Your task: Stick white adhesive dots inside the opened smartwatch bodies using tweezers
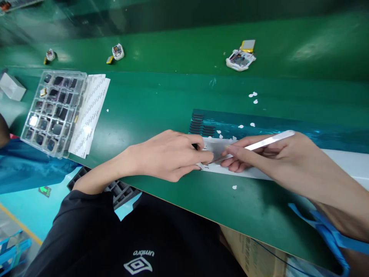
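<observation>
My right hand (259, 154) is closed around slim silver tweezers (269, 141), held like a pen with the tips pointing left. Those tips meet the fingertips of my left hand (170, 154), which is curled and pinched together. Whatever sits between the left fingers is mostly hidden; a bit of white and something dark show there. Both hands rest over a long white strip (343, 161) on the green table. Just behind it lies a teal sheet (282, 129) with rows of small black strips (196, 123) at its left end. Small white round pieces (252, 124) are scattered about.
A clear compartment tray (54, 111) of small dark parts stands at left, beside printed white sheets (91, 111). Opened white devices (240, 60) with yellow batteries lie along the back. A person's blue sleeve (34, 165) shows at far left. The table's front edge runs near my body.
</observation>
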The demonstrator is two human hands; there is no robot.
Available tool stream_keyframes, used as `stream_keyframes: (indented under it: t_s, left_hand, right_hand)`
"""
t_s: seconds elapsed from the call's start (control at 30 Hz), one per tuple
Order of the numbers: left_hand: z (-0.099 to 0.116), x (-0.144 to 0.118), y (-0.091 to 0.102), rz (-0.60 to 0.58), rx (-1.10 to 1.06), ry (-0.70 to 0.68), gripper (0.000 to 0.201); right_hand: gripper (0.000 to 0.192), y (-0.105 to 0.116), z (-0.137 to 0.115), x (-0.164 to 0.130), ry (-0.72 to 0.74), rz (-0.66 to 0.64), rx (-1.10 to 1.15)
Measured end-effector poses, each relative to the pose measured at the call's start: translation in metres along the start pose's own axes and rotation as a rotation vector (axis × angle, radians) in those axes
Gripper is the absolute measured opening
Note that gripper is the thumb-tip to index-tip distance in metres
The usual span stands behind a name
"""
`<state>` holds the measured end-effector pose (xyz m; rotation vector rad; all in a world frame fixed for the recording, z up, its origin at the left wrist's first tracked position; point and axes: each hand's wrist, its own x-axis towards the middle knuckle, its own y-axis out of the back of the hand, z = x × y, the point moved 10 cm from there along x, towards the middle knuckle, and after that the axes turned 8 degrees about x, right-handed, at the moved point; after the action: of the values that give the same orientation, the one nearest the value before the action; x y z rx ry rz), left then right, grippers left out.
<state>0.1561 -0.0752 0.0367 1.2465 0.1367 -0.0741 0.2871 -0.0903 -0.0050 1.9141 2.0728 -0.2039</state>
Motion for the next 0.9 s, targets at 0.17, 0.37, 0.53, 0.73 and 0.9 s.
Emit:
stream_keyframes:
  t_s: [0.17, 0.37, 0.53, 0.73, 0.9]
  left_hand:
    - [-0.002, -0.001, 0.006, 0.062, -0.092, 0.006, 0.020]
    - [-0.034, 0.000, 0.016, 0.319, -0.871, 0.280, 0.012]
    - [-0.024, 0.008, -0.001, 0.278, -1.307, 0.239, 0.019]
    - [-0.016, 0.010, -0.011, 0.277, -1.401, 0.227, 0.033]
    - [-0.015, 0.010, -0.014, 0.297, -1.417, 0.233, 0.037]
  right_hand:
    - [0.044, 0.031, -0.020, -0.010, 0.163, 0.253, 0.019]
    - [0.034, 0.037, -0.039, -0.036, 0.315, 0.504, 0.250]
    - [0.026, 0.023, -0.047, -0.041, 0.392, 0.491, 0.167]
    - [0.023, 0.021, -0.043, -0.044, 0.368, 0.521, 0.093]
    - [0.023, 0.023, -0.043, -0.045, 0.389, 0.524, 0.079]
